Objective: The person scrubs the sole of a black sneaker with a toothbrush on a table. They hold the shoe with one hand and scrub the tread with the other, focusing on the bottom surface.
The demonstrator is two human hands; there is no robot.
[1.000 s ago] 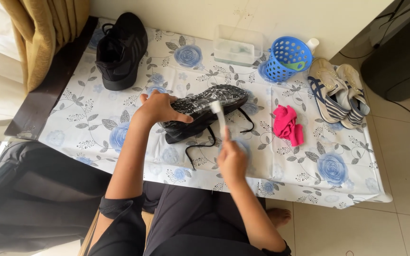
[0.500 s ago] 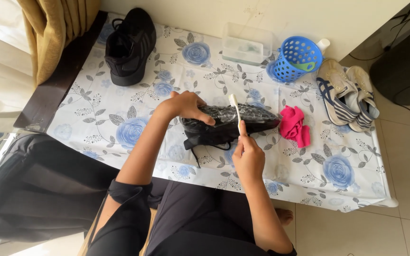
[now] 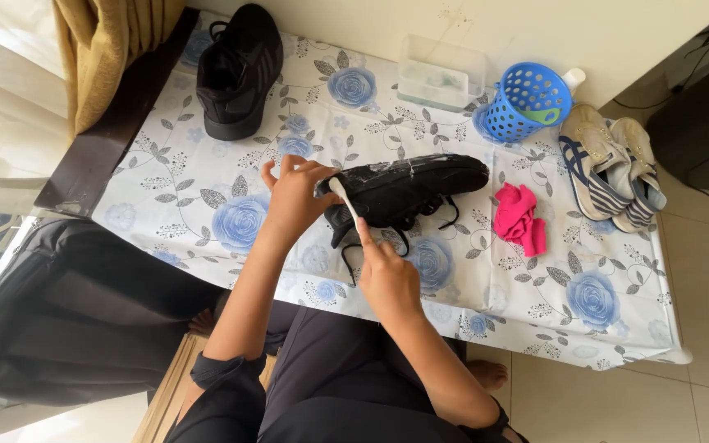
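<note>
A table (image 3: 207, 205) under a white cloth printed with blue flowers carries the rest. A second black sneaker (image 3: 238, 70) stands near the far left corner. At the far edge sits a clear rectangular plastic box (image 3: 441, 72), and just beside it a blue perforated basket (image 3: 527, 101) lies tilted. A pair of worn white sneakers with dark stripes (image 3: 609, 168) rests along the right edge. A crumpled pink cloth (image 3: 519, 218) lies between them and the table's middle. A mustard curtain (image 3: 104, 49) hangs beyond the left edge.
</note>
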